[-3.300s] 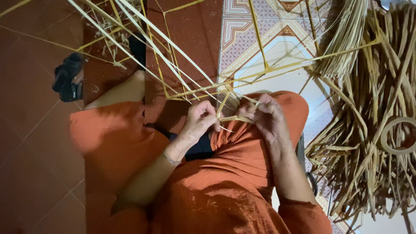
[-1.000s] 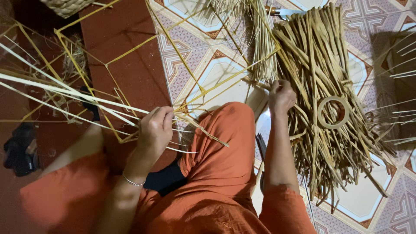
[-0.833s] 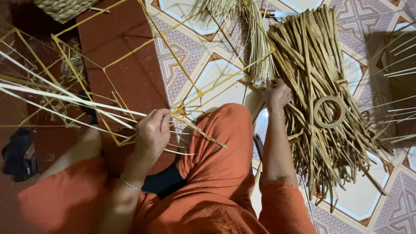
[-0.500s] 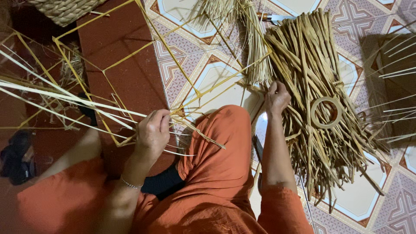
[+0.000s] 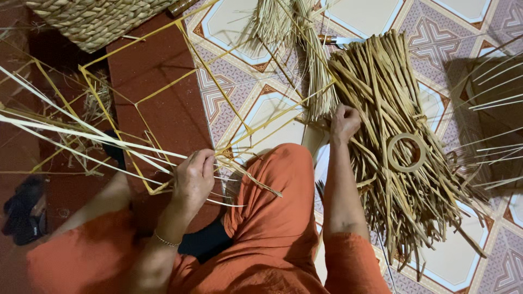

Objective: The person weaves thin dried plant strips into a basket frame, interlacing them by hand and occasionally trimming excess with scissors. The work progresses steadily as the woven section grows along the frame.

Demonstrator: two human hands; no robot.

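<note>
I sit on the floor in orange clothes. My left hand [image 5: 194,177] is closed around the woven centre of a bundle of long pale straw strips [image 5: 81,136] that fan out to the left. A thin yellow wire frame [image 5: 163,92] runs through and around that work. My right hand [image 5: 344,122] reaches out to a large heap of flat dried reed strips [image 5: 397,158] on the tiled floor, with its fingers curled into the strips at the heap's near left edge. A tan ring [image 5: 406,152] lies on top of the heap.
A woven basket [image 5: 98,19] stands at the top left on the red floor. A sheaf of finer straw [image 5: 294,32] lies above the heap, with a knife handle [image 5: 335,40] beside it. A dark sandal [image 5: 24,212] lies at the far left. More strips jut in from the right edge.
My right hand left the weaving on my lap and reached out to the reed heap, where it now picks at the strips. My left hand keeps its hold.
</note>
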